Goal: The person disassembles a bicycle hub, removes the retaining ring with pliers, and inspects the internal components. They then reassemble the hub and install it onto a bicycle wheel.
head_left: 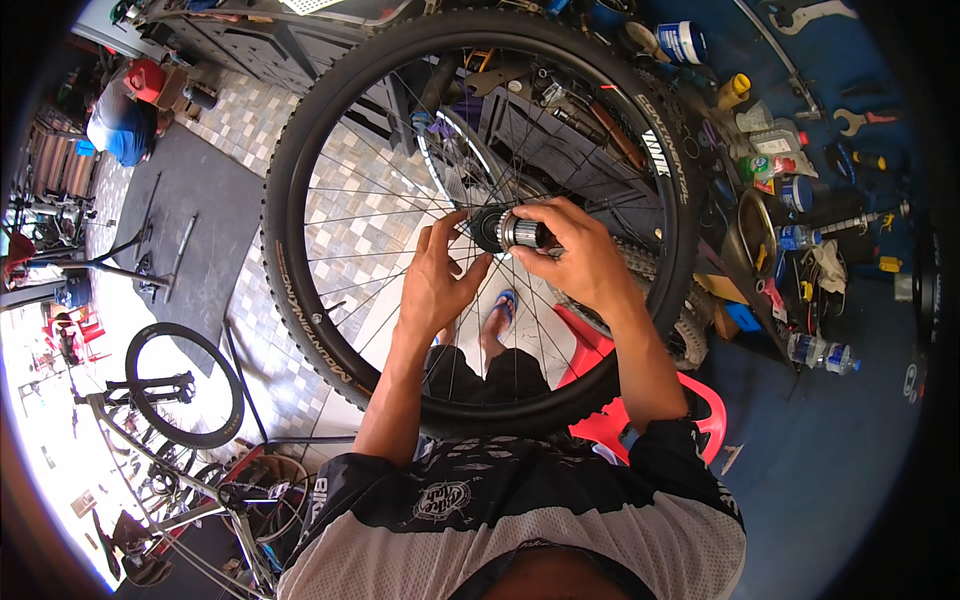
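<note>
A bicycle wheel (283,215) with a knobby black tyre stands before me, its spokes running in to the hub (487,230). My right hand (585,255) pinches the silver, splined freehub body (519,232) between thumb and fingers, at the hub's right side. On the other side my left hand (432,280) curls its fingers and thumb about the hub's dark flange, among the spokes. Whether the freehub body is fully seated against the hub cannot be made out.
At the right, a bench (735,310) holds tools, jars and bottles. A red plastic chair (705,400) is below my right arm. Bicycle frames and a loose wheel (238,400) stand at the left. Farther back a person (125,125) bends over near a dark mat (200,215).
</note>
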A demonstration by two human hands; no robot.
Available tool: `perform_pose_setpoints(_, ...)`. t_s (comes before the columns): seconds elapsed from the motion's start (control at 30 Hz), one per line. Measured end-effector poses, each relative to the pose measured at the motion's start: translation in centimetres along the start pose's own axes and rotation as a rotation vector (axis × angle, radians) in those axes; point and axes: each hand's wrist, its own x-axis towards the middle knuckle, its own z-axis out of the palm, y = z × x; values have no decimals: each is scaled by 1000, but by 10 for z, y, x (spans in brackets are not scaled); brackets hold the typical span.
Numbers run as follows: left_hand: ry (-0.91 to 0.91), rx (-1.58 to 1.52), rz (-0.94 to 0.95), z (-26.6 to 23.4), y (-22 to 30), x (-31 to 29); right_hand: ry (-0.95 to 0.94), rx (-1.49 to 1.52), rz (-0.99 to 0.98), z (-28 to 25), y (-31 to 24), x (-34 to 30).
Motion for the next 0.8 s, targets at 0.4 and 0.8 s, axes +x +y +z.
perform_pose_setpoints(0.4,-11,0,20,2,-13,4,198,612,115,21,42,-24)
perform_pose_setpoints(0.8,-63,141,23,-9,-21,14,251,623,17,25,15,-35)
